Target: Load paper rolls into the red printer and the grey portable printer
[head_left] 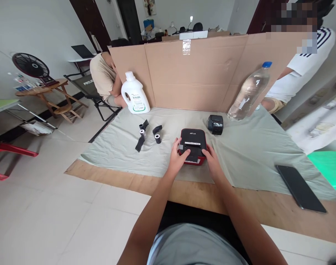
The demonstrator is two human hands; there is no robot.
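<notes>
A small black-and-red label printer [193,137] sits on the grey-green cloth in front of me, a paper strip across its top. My left hand [177,156] grips its left side, with the thumb on the front of the lid. On the right side, my right hand [211,159] holds it in the same way, thumb at the front edge. To the left lie several small rolls with black strips, among them a black roll [157,138] and a loose black strip [140,144]. A larger shiny black roll [216,124] rests behind the printer to the right.
A cardboard panel [190,79] stands across the back, between a white detergent jug [135,94] and a large clear bottle [250,94] leaning on it. A phone [300,187] lies at the right front edge. Two people sit behind the panel, left and right.
</notes>
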